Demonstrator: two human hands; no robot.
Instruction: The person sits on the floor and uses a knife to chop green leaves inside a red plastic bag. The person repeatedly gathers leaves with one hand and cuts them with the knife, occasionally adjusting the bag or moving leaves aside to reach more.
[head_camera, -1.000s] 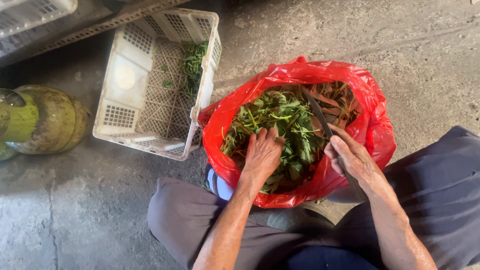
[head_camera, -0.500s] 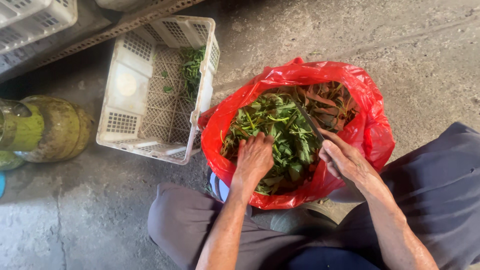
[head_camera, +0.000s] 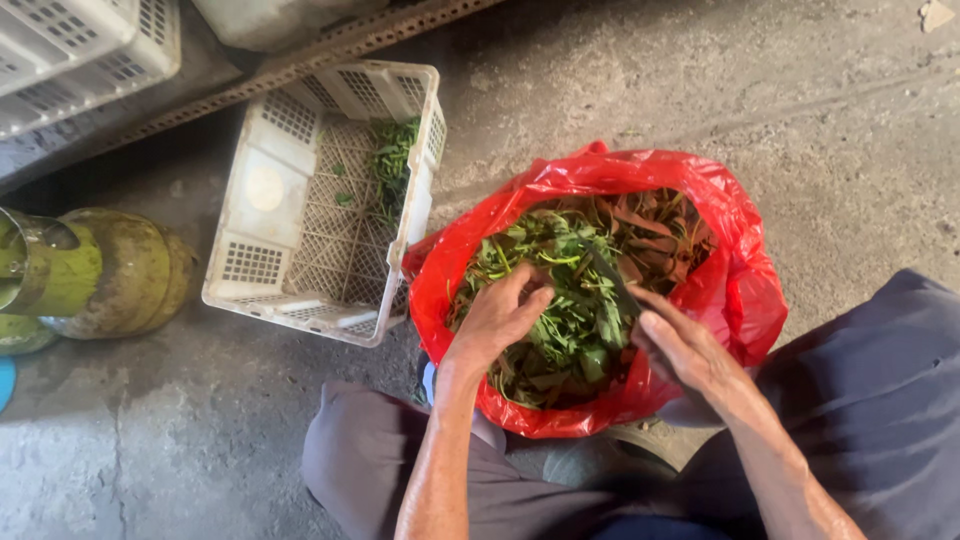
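Head view is looking straight down at a crinkled red plastic bag (head_camera: 745, 290) sitting open on the rough grey concrete floor (head_camera: 800, 110), just in front of the person's knees. The bag is holding a heap of green leafy stems (head_camera: 570, 300), with browner, wilted leaves (head_camera: 655, 225) lying toward its far right side.

The left hand (head_camera: 497, 315) is resting palm down on the near left part of the heap, its fingers loosely curled into the greens; whether that grip is actually closing on any stems cannot be told, since the fingertips are sinking among the leaves. The right hand (head_camera: 685, 350) is reaching in over the bag's near right rim, fingers half open and stretched toward the middle of the heap, touching the leaves there without clearly holding any. The greens are lying directly under and between both hands.

Just beside the bag, on its left, a white perforated plastic crate (head_camera: 270, 200) is lying on the floor, with a small bunch of green stems (head_camera: 392, 150) inside along its right wall. Further left, a dirty yellow-green gas cylinder (head_camera: 110, 275) is lying on its side near the floor's left edge.
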